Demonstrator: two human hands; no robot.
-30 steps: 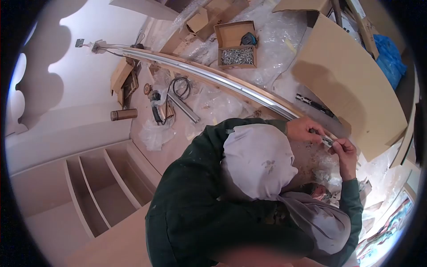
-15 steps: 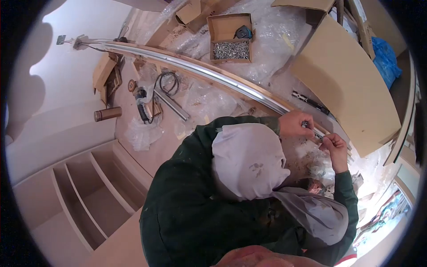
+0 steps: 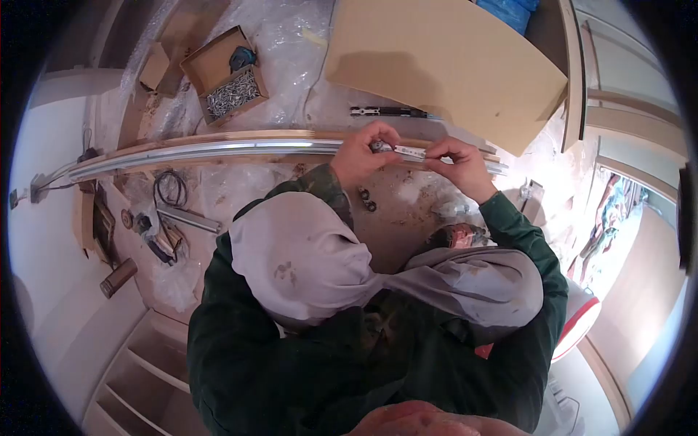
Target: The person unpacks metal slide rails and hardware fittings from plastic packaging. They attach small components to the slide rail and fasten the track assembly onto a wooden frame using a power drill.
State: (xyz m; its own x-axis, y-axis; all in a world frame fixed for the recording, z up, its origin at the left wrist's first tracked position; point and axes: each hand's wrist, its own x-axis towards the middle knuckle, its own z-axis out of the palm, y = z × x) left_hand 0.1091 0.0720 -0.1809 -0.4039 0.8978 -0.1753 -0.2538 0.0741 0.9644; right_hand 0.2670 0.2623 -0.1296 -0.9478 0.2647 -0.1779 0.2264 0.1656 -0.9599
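My left hand (image 3: 363, 154) is closed around a small grey metal piece whose kind I cannot make out. From it a short white strip with dark marks (image 3: 409, 151) reaches across to my right hand (image 3: 461, 166), which pinches its other end between thumb and fingers. Both hands are over the right part of a long silver metal rail (image 3: 247, 148), which lies along a wooden strip (image 3: 283, 134). Just beyond the hands, a black and silver slim fitting (image 3: 389, 112) rests on the floor.
Behind the rail stands an open cardboard box of screws (image 3: 233, 96) with a tape measure (image 3: 242, 58) in it. A large cardboard sheet (image 3: 443, 62) lies at the back. An angle grinder (image 3: 158, 245) and cable (image 3: 171, 190) are at left, near white shelving (image 3: 156, 367).
The camera view has turned, so the rail now runs nearly level across it. My hands have moved slightly apart, and the white strip between them shows more clearly.
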